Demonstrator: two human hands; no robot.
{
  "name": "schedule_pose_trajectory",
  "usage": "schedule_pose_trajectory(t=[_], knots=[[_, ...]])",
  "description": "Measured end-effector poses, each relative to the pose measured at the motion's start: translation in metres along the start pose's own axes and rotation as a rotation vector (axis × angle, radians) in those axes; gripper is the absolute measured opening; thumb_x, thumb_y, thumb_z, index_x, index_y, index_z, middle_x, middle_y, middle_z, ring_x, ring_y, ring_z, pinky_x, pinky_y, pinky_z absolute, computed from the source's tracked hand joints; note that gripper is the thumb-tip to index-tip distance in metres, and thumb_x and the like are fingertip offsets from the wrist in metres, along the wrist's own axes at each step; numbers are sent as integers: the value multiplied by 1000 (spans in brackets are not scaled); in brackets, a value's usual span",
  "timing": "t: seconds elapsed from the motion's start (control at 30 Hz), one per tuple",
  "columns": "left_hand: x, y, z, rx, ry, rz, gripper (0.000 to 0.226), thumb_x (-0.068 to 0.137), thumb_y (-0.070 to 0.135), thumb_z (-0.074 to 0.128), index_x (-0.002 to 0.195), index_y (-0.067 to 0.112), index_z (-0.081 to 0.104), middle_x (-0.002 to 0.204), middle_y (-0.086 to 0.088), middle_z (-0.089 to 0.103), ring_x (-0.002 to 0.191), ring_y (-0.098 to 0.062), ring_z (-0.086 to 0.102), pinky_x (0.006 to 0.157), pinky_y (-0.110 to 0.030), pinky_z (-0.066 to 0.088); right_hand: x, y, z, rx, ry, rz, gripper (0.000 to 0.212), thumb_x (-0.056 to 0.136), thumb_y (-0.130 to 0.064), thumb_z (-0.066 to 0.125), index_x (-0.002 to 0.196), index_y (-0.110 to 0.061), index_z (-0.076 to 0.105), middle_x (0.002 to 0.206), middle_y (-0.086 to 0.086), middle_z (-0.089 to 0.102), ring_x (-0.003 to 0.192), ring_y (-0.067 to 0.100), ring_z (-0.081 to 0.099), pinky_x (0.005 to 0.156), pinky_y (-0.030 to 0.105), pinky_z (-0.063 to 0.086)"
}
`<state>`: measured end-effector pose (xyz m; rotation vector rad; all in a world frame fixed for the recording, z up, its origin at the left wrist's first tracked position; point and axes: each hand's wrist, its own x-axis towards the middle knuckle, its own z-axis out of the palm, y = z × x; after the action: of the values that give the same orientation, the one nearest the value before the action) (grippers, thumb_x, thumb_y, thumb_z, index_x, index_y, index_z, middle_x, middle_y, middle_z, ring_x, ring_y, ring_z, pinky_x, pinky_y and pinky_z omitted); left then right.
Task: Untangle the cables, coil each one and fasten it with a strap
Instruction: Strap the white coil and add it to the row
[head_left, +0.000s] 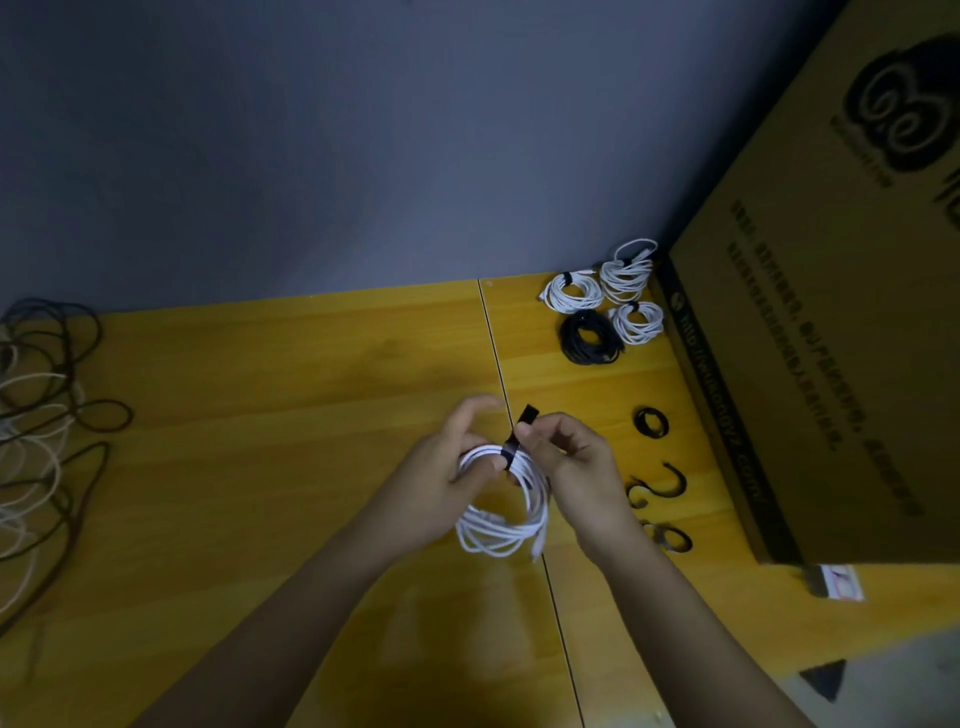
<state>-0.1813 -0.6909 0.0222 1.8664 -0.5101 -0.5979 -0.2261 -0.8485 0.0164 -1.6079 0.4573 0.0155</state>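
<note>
The left hand (441, 470) clasped the coiled white cable (501, 499) just above the wooden table (260, 441); the right hand (571, 462) pinched the black strap (519, 431) wrapped over the coil's top; finished coils (608, 306) lay beyond it, loose straps (657, 467) to its right, the tangled cables (41, 415) far left.

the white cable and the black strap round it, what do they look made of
White cable: likely smooth plastic or rubber sheath; it shows a slight sheen and bends into soft loops. Black strap: probably matte fabric, hook-and-loop type; flat, dull, its free end stands stiffly.
</note>
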Motion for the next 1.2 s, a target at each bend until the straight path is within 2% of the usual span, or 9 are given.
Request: schedule_pose_trajectory(t=[0.1,0.23,0.33,0.47,0.67,0.87,0.97,1.1,1.2], knots=[[-3,1,4,177,-18,113,32,99,30,48,111,59,41,79,6,67,71,-17,65,60,-32,45,-1,-2,-2,22,54,64,18,92,-22,63,81,-7,65,86,20,65,83,36,62,81,52,52],[-4,5,9,243,2,158,16,99,23,51,111,22,60,79,13,63,66,14,56,54,-8,34,-3,-8,-4,19,89,62,17,92,-20,64,77,-11,65,77,14,66,73,25,63,76,44,53],[-4,3,10,279,15,142,11,99,27,50,103,22,59,78,8,64,63,6,54,52,-13,34,-3,-7,-6,-91,110,-29,17,91,-19,64,74,-17,64,74,4,64,69,12,60,66,25,49],[2,4,9,273,40,84,8,98,24,53,94,19,57,72,7,64,59,3,55,52,-16,35,-6,-4,-2,-245,174,-222,14,90,-13,65,78,-19,63,86,-6,58,80,-2,55,67,7,39],[11,11,-2,72,-15,-60,16,93,13,61,78,20,61,70,4,69,59,-4,62,59,-24,44,-8,4,-6,-322,29,-473,10,88,-9,63,87,-8,73,89,-10,60,83,1,59,71,15,45],[11,16,-20,-241,-41,-188,11,90,-3,59,92,6,65,74,1,70,61,-2,64,65,-13,49,-5,-9,-19,-447,-195,-622,19,88,-8,62,102,-11,74,101,-10,63,93,2,62,79,17,50],[12,23,-32,-287,-63,-177,13,90,0,59,100,3,67,85,-5,71,75,-5,67,77,-16,51,-4,-15,-20,-386,-236,-556,23,89,-5,60,108,-12,72,106,-5,65,95,9,64,75,23,53],[12,31,-39,-278,-61,-188,12,86,4,66,97,7,67,86,-1,72,75,-1,66,74,-11,48,-5,-25,-17,-289,-236,-444,23,89,0,62,105,-12,73,97,-1,70,84,12,67,69,23,51],[13,32,-38,-159,-53,-174,22,79,0,74,87,16,61,86,-2,72,71,-5,65,71,-21,47,-5,-36,-11,-237,-175,-352,24,89,1,62,96,-18,75,82,-4,70,69,16,65,59,32,52]])
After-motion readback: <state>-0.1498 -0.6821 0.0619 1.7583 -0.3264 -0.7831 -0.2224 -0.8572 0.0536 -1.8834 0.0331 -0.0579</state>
